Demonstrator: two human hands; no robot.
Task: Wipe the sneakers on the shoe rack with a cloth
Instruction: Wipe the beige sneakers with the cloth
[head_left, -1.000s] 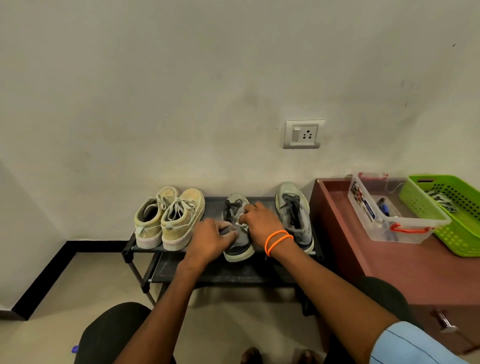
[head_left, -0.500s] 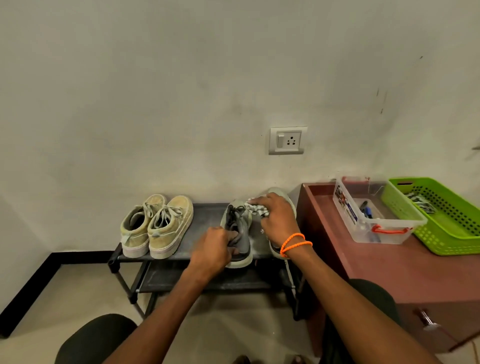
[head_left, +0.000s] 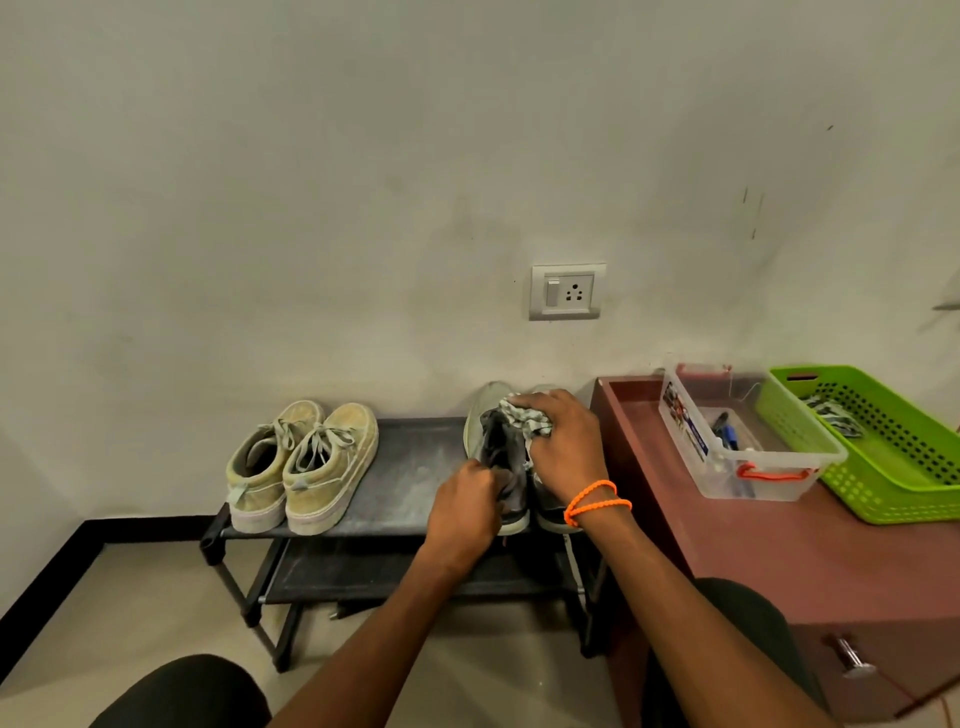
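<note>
fingers (head_left: 524, 402) and cloth (head_left: 522, 420) hide the grey sneaker's (head_left: 501, 452) laces.

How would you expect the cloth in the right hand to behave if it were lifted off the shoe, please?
The cloth is bunched and creased under the right hand, so it is probably floppy and light. It would likely droop and unfold rather than keep its shape.

Grey sneaker (head_left: 501, 457) under checked cloth (head_left: 524, 418)
</note>
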